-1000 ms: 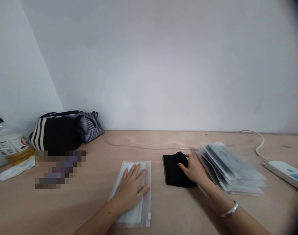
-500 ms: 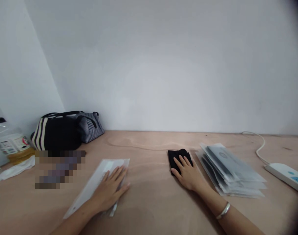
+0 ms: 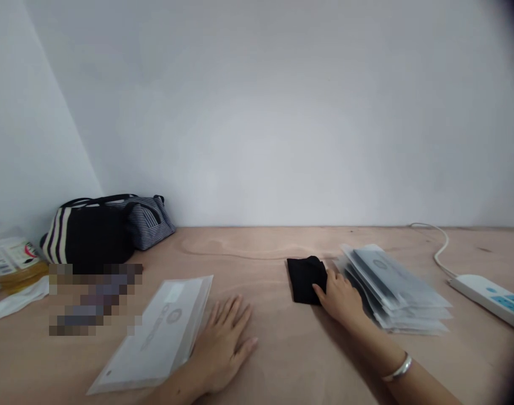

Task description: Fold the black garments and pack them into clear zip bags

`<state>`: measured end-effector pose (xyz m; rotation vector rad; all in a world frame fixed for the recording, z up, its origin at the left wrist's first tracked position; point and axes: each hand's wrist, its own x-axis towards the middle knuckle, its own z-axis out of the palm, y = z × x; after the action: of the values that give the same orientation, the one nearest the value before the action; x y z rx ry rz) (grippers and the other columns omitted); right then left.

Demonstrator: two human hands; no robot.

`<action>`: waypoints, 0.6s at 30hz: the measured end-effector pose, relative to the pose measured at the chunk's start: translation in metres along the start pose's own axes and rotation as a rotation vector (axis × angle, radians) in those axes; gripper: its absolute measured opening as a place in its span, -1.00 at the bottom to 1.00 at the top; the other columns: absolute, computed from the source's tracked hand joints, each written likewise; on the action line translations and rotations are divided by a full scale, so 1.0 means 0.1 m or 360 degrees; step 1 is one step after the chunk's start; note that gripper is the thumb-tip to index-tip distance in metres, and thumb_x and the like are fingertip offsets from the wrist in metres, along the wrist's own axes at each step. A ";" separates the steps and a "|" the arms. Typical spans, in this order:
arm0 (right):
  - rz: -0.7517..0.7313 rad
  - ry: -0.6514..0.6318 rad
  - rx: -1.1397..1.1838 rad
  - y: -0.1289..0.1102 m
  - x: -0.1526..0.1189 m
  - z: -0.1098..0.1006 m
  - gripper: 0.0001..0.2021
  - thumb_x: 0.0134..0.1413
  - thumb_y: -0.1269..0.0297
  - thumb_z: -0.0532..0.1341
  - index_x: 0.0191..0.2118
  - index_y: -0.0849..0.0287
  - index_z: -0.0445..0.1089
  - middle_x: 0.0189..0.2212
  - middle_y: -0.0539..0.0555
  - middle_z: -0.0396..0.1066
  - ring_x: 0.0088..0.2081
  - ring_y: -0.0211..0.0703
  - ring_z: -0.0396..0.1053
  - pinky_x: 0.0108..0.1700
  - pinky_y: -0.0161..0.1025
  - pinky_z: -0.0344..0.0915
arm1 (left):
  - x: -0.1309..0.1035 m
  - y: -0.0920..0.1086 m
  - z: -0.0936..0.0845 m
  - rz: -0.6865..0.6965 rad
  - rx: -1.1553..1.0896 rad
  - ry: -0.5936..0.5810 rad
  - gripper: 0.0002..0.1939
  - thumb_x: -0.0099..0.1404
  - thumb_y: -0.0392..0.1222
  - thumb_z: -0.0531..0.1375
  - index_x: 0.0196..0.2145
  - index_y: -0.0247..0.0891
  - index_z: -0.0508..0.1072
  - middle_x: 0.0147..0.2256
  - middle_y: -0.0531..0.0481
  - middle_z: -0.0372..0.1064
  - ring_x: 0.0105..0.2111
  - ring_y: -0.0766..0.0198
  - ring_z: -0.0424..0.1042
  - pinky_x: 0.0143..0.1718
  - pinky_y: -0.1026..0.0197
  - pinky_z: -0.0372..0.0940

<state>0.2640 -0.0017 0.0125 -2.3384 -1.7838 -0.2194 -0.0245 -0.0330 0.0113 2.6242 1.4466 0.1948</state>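
A folded black cloth (image 3: 305, 281) lies on the wooden table (image 3: 274, 349). My right hand (image 3: 341, 295) is at its right edge, thumb on the cloth and fingers curled around that side, between the cloth and a stack of frosted plastic bags (image 3: 402, 287). A silver bangle is on the right wrist. On the left, a flat frosted bag (image 3: 156, 337) with grey printing rests on the table. My left hand (image 3: 227, 346) lies palm down just right of this bag, fingers spread, holding nothing.
Black and striped bags (image 3: 100, 230) stand at the back left, beside a bottle of yellow liquid (image 3: 16, 259) and a white wrapper (image 3: 21, 298). A pixelated patch covers something in front of them. At the right is a white power strip (image 3: 488, 295) with its cable.
My left hand has slid right, off the frosted bag onto the table. My right hand has shifted from the top of the black cloth to its right edge, its fingers now curled.
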 end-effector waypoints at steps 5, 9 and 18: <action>0.0004 0.0144 0.0153 -0.09 0.06 -0.05 -0.62 0.02 0.29 0.01 -0.01 0.29 0.13 -0.20 0.26 0.30 -0.16 0.06 0.27 -0.21 -0.13 0.13 | -0.01 -0.03 0.12 0.0037 0.0010 -0.0023 -0.39 0.27 0.21 -0.19 0.19 -0.09 -0.13 0.22 -0.03 -0.32 0.19 0.06 -0.32 0.14 -0.15 -0.31; -0.0144 0.0349 0.0250 -0.46 0.07 -0.22 -0.64 0.03 0.36 -0.03 0.00 0.21 0.16 -0.18 0.21 0.29 -0.13 0.04 0.22 -0.18 -0.12 0.10 | -0.01 -0.06 0.13 0.0007 0.0002 0.0002 -0.31 0.26 0.22 -0.20 0.20 -0.23 -0.19 0.21 -0.08 -0.31 0.19 0.06 -0.30 0.15 -0.10 -0.29; -0.0702 0.0263 0.0764 -0.89 0.00 -0.11 -0.60 0.13 0.17 -0.07 0.03 0.24 0.15 -0.06 0.21 0.22 -0.03 -0.07 0.17 -0.03 -0.18 0.09 | -0.02 0.00 0.09 -0.0134 -0.0003 -0.0046 -0.19 0.22 0.27 -0.22 0.20 -0.42 -0.21 0.20 -0.19 -0.26 0.18 0.02 -0.23 0.14 -0.05 -0.18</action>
<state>0.1781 0.0184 0.0288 -1.5485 -1.9783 -0.0336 -0.0237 -0.0356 0.0022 2.5479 1.5428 0.1484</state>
